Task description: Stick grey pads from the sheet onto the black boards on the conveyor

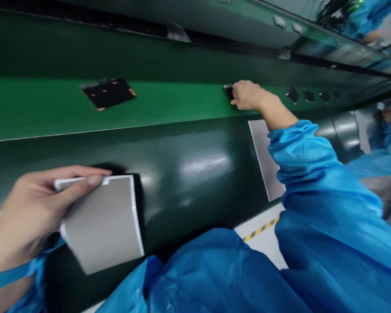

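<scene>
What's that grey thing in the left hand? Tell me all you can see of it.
The grey sheet is thin, roughly square and matte, with white edges. Its top edge looks layered, so it may be a small stack. It curves slightly along its right side. The left hand pinches its upper left corner, with fingers laid across the top edge. It is held tilted over the dark green bench.

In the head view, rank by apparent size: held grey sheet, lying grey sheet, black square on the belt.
1. Held grey sheet, though nearest the camera.
2. Lying grey sheet, partly hidden by the sleeve, so unsure.
3. Black square, farther away.
</scene>
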Tool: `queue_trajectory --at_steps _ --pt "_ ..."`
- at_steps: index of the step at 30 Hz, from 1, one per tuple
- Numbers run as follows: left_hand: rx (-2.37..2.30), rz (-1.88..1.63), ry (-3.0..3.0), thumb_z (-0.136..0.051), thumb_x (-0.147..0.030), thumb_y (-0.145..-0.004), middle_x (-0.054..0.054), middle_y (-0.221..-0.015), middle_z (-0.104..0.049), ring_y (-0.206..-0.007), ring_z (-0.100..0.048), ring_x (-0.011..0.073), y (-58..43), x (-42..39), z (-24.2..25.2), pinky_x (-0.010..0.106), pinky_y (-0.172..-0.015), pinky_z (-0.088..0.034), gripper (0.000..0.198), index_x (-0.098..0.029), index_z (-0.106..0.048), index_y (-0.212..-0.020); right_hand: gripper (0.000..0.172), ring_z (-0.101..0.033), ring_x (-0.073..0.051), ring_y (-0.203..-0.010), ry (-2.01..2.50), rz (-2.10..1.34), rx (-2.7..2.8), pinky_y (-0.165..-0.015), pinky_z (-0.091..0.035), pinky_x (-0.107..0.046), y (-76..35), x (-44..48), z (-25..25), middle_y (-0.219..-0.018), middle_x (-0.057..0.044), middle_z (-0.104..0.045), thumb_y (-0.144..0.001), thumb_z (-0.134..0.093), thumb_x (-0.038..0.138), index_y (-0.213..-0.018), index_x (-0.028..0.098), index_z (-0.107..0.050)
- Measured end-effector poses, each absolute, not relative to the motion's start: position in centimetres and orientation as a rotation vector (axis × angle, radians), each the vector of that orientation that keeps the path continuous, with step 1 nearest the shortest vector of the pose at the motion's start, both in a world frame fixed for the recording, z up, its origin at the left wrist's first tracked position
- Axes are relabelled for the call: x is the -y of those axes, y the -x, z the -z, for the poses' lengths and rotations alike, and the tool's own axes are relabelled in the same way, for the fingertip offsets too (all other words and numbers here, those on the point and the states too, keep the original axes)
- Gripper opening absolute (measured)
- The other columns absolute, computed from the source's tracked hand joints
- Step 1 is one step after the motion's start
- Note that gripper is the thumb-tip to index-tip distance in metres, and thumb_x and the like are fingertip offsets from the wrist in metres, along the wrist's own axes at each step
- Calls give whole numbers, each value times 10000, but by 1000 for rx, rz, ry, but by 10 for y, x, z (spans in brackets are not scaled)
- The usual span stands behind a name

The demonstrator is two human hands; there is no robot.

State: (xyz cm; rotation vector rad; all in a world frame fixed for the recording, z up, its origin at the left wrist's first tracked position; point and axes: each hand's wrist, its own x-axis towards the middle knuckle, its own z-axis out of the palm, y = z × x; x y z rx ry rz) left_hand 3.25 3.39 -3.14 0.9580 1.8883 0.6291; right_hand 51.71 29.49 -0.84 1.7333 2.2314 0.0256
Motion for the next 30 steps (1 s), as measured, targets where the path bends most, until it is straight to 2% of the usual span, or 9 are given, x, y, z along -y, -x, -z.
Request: queue_trajectory --at_steps 2,4,6,9,12,16,19,21,30 --pt "-1744 -757 -944 -949 -555 -665 5 -698 -741 -508 -570 154 -39 -33 28 237 -437 -435 521 -203 -852 -1037 409 -687 -347 -1214 -1861 -186 -2436 -886 -474 -416 -503 -287 14 -1243 -240 -740 -1001 -710 479 -839 108 -651" --pt "-1637 -910 -1126 -952 -503 -728 -2 -734 -726 -561 -555 130 -46 -31 27 217 -479 -435 496 -208 -849 -1114 410 -692 -328 -1082 -1853 -124 -2863 -830 -509 -433 -467 -264 22 -1036 -191 -756 -931 -829 496 -776 187 -608" --pt "-1569 -990 -1305 -924 -487 -792 -9 -707 -676 -559 -510 117 -53 -29 27 215 -487 -405 481 -209 -832 -1173 283 -686 -266 -949 -1585 408 -3162 -847 -533 -426 -413 -222 28 -905 -118 -716 -967 -792 381 -823 207 -622" --pt "-1523 -1015 -1374 -884 -491 -841 -27 -657 -614 -524 -469 113 -60 -25 29 221 -479 -371 451 -209 -799 -1183 65 -694 -231 -935 -1014 1366 -3158 -868 -559 -409 -324 -147 27 -1032 -63 -747 -981 -714 282 -984 238 -666" --pt "-1488 -1051 -1317 -860 -510 -861 -21 -686 -635 -543 -496 122 -61 -23 30 227 -494 -382 454 -208 -759 -1184 31 -689 -210 -872 -932 1774 -2984 -834 -536 -386 -271 -101 24 -959 -14 -734 -1013 -628 270 -985 261 -638" --pt "-1422 -1105 -1148 -828 -554 -868 16 -761 -688 -583 -549 141 -57 -22 32 248 -514 -423 410 -199 -753 -1060 69 -657 -211 -810 -1236 1777 -2997 -788 -493 -388 -263 -93 26 -899 -9 -715 -998 -601 266 -931 259 -615" --pt "-1448 -1115 -1129 -807 -535 -888 15 -684 -648 -552 -506 128 -56 -22 34 244 -490 -377 365 -184 -719 -842 61 -658 -227 -853 -1286 1648 -3105 -792 -484 -404 -266 -94 26 -924 -33 -712 -985 -611 269 -928 250 -617" --pt "-1471 -1132 -1161 -799 -531 -894 5 -634 -605 -528 -457 117 -57 -21 34 243 -472 -335 386 -180 -694 -773 80 -648 -235 -864 -1322 1564 -3162 -784 -484 -413 -265 -91 26 -923 -45 -695 -983 -604 261 -905 249 -607" --pt "-1523 -1115 -1280 -760 -534 -907 -3 -597 -555 -527 -423 114 -60 -21 34 245 -472 -304 415 -176 -682 -714 143 -616 -278 -884 -1405 1273 -3300 -805 -493 -473 -261 -84 32 -920 -74 -659 -994 -597 233 -857 257 -565"
